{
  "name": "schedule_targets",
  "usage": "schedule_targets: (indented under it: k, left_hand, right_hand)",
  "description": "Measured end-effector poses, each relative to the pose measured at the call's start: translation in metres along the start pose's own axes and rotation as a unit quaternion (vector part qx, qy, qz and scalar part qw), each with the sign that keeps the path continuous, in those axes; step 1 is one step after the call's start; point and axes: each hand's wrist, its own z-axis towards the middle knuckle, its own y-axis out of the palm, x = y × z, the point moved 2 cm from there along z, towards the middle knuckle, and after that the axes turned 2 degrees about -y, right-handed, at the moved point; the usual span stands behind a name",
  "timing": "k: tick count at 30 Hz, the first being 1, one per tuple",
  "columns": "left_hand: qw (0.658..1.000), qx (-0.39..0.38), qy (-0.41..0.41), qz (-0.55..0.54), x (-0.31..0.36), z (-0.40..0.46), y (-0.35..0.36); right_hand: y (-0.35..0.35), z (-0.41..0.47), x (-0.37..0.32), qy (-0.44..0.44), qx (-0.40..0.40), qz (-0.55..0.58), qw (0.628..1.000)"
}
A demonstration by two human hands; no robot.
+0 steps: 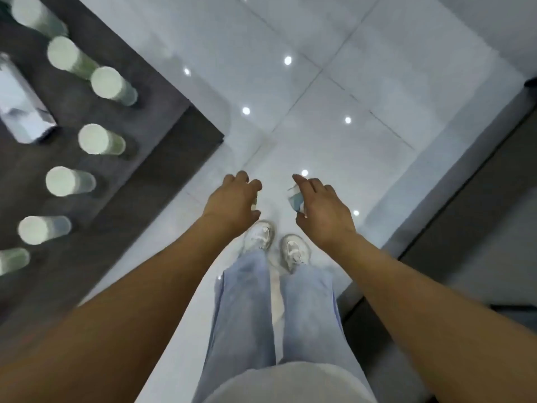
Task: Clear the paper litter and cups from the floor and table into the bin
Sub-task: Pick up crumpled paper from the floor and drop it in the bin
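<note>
Both my arms reach out over the white tiled floor, above my feet. My right hand is curled around a small blue and white crumpled cup that shows between thumb and fingers. My left hand is curled too. Only a pale green sliver of the thing it holds shows at its edge, and I cannot tell what it is. Several pale green paper cups stand on the dark grey table at the left, among them one near the corner and one lower. No bin is in view.
A silvery white packet lies on the table among the cups. Dark furniture runs along the right side. My white shoes stand on the glossy floor in the narrow lane between table and furniture.
</note>
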Motion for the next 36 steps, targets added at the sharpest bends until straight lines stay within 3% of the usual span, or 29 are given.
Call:
schedule_targets:
  k: [7,13,21,30,36]
  left_hand:
    - [0.981,0.076,-0.146,-0.102,-0.037,-0.155,-0.04]
    - [0.913,0.16,-0.303,-0.222,-0.088,-0.296,-0.027]
    - [0.792,0.23,-0.466,-0.321,-0.177,-0.483,0.055]
    - [0.716,0.223,-0.545,-0.375,-0.274,-0.664,0.182]
    - [0.676,0.234,-0.574,-0.398,-0.349,-0.738,0.229]
  right_hand:
    - [-0.058,-0.059,-0.109,-0.155,-0.021,-0.104,0.982]
    - [-0.038,-0.112,-0.235,-0.3,-0.072,-0.176,0.935]
    - [0.078,-0.203,-0.42,-0.47,-0.136,-0.278,0.827]
    - [0.251,-0.328,-0.567,-0.55,-0.204,-0.318,0.745]
    - [0.328,-0.364,-0.652,-0.582,-0.224,-0.349,0.699]
